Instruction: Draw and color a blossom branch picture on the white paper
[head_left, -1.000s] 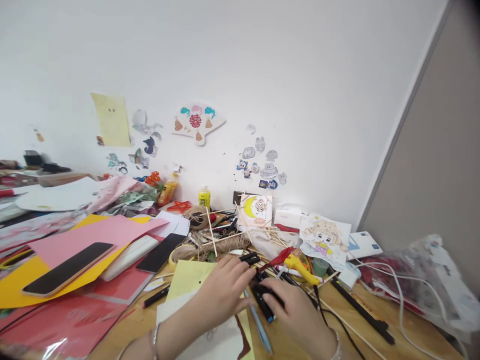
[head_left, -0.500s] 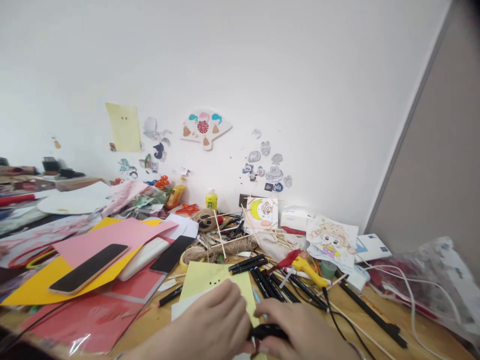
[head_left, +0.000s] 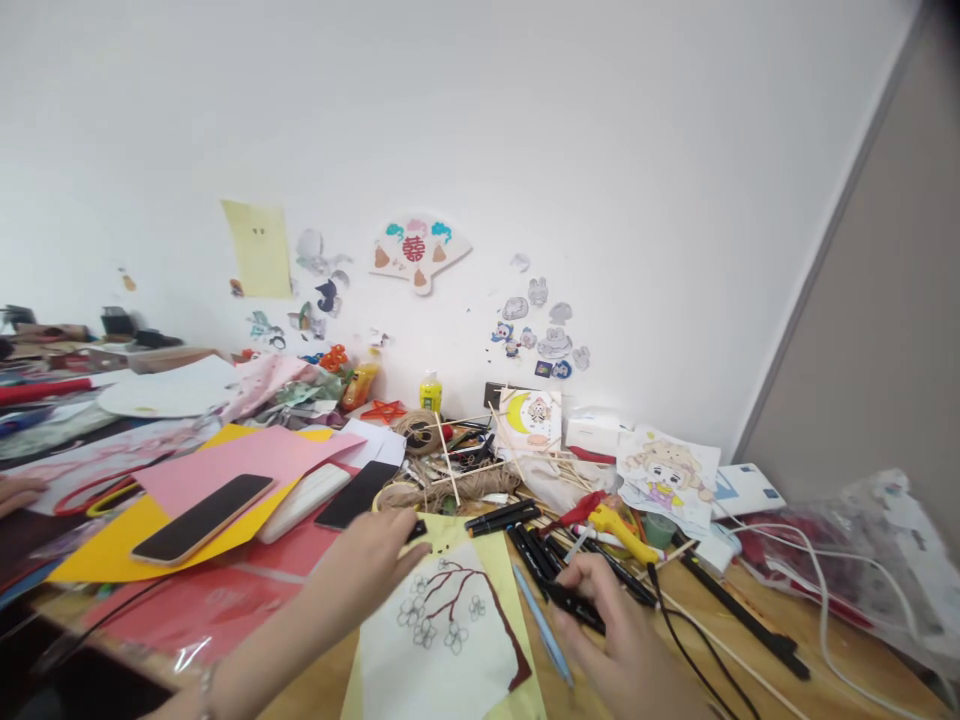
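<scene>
The drawing [head_left: 420,675] lies on a paper sheet [head_left: 491,548]; just right of the sheet lies a pen [head_left: 541,625], with markers [head_left: 529,560] behind it. To the left, a phone [head_left: 202,518] rests on loose paper [head_left: 255,450]. Twine [head_left: 476,487] sits behind the sheet; far right lies a plastic bag [head_left: 877,570], its contents hard to make out.

Left hand [head_left: 379,555]: we hold a small black piece [head_left: 417,530] by the yellow paper [head_left: 491,548].
Right hand [head_left: 615,620]: we grip a black marker [head_left: 576,606].
Drawing [head_left: 439,625]: flowering branch, nearer us.
</scene>
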